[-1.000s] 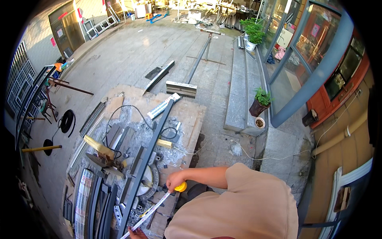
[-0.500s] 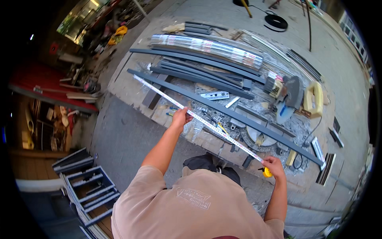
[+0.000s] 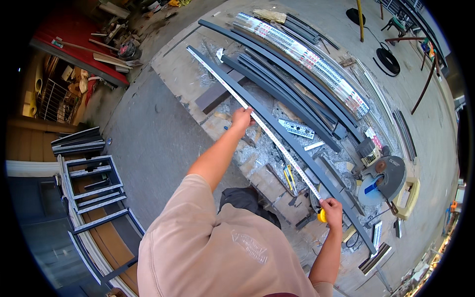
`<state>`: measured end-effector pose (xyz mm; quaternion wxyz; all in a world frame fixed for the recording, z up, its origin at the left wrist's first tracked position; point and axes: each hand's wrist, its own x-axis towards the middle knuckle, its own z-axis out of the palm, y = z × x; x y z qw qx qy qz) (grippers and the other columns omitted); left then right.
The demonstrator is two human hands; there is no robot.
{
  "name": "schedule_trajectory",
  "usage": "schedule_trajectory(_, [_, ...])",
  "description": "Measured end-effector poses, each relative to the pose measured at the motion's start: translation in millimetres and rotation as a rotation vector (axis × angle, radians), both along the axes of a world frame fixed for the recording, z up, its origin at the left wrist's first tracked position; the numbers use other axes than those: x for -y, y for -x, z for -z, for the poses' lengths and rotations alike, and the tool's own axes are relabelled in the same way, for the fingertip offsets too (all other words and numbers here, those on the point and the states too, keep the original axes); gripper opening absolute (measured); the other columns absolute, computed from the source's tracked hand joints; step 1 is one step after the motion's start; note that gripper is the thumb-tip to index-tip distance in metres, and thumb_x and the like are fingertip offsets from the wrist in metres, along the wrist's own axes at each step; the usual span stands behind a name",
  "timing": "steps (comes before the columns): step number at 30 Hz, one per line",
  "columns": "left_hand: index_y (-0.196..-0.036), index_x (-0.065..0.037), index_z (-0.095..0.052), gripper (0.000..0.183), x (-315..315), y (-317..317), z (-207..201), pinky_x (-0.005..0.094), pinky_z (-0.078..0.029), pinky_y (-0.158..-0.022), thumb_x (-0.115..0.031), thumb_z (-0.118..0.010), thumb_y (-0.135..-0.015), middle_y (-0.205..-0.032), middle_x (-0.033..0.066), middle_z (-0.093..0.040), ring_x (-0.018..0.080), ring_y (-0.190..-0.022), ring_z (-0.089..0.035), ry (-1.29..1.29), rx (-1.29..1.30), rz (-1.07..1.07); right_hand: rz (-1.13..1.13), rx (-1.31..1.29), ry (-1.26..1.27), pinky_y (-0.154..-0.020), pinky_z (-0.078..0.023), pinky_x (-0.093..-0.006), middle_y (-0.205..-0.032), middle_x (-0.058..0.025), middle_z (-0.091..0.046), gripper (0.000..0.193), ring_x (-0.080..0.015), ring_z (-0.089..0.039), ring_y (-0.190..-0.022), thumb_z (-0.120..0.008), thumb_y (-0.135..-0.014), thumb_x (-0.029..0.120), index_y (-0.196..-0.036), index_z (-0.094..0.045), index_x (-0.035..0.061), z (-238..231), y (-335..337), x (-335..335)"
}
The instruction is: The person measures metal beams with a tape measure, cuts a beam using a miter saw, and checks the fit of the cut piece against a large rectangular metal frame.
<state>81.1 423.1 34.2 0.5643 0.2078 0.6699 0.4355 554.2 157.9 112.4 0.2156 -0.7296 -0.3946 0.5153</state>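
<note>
Yellow tape case point(image 3: 322, 216) gripped in right hand point(image 3: 332, 208); left hand point(image 3: 241, 119) pinches tape blade point(image 3: 277, 146) against dark metal bar point(image 3: 297, 148) on tabletop point(image 3: 183, 74).

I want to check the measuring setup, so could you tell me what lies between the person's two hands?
In the head view, the extended tape measure blade runs from left hand to right hand, lying along the long dark metal profile.

Dark grey metal profile point(image 3: 277, 123), white tape blade point(image 3: 277, 143) (fine dark marks), yellow tape case point(image 3: 322, 216), blue-guarded saw point(image 3: 381, 180).
</note>
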Motion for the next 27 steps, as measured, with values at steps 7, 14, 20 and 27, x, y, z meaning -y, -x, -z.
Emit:
schedule_trajectory(7, [-0.114, -0.006, -0.07, 0.025, -20, 4, 31, 0.0285, -0.061, -0.07, -0.028, -0.057, -0.113, -0.099, 0.0051, -0.076, 0.0133, -0.082, -0.073, 0.029, 0.001, 0.067, -0.012, 0.0, -0.048, -0.058, -0.041, -0.0274, -0.07, 0.0025, -0.062, 0.029, -0.0066, -0.051, -0.064, -0.084, -0.094, 0.022, -0.08, -0.071, 0.0007, 30, 63, -71])
schedule_trajectory(14, [-0.116, -0.002, -0.071, 0.026, -22, -5, 53, 0.0296, -0.062, -0.073, -0.025, -0.057, -0.113, -0.102, 0.0064, -0.077, 0.0145, -0.085, -0.074, 0.046, -0.005, 0.129, -0.004, 0.049, 0.005, -0.059, -0.043, -0.0282, -0.07, 0.0023, -0.063, 0.029, -0.0066, -0.052, -0.064, -0.084, -0.094, 0.024, -0.08, -0.072, 0.0009, 48, 45, -79])
schedule_trajectory(20, [-0.108, 0.002, -0.071, 0.026, -23, -8, 61, 0.0303, -0.062, -0.067, -0.022, -0.061, -0.11, -0.095, 0.0089, -0.076, 0.0158, -0.079, -0.074, 0.04, 0.011, 0.108, -0.029, 0.141, -0.025, -0.059, -0.044, -0.0291, -0.069, 0.0015, -0.063, 0.028, -0.0068, -0.053, -0.064, -0.083, -0.094, 0.021, -0.08, -0.073, -0.0011, 55, 41, -92])
schedule_trajectory(27, [-0.113, 0.0, -0.069, 0.024, -19, -1, 65, 0.0375, -0.06, -0.075, -0.024, -0.062, -0.109, -0.098, 0.0115, -0.074, 0.0222, -0.085, -0.074, 0.024, -0.115, 0.125, -0.034, 0.142, -0.04, -0.058, -0.043, -0.0294, -0.069, 0.0013, -0.064, 0.028, -0.007, -0.053, -0.063, -0.083, -0.093, 0.021, -0.08, -0.073, -0.0015, 58, 44, -96])
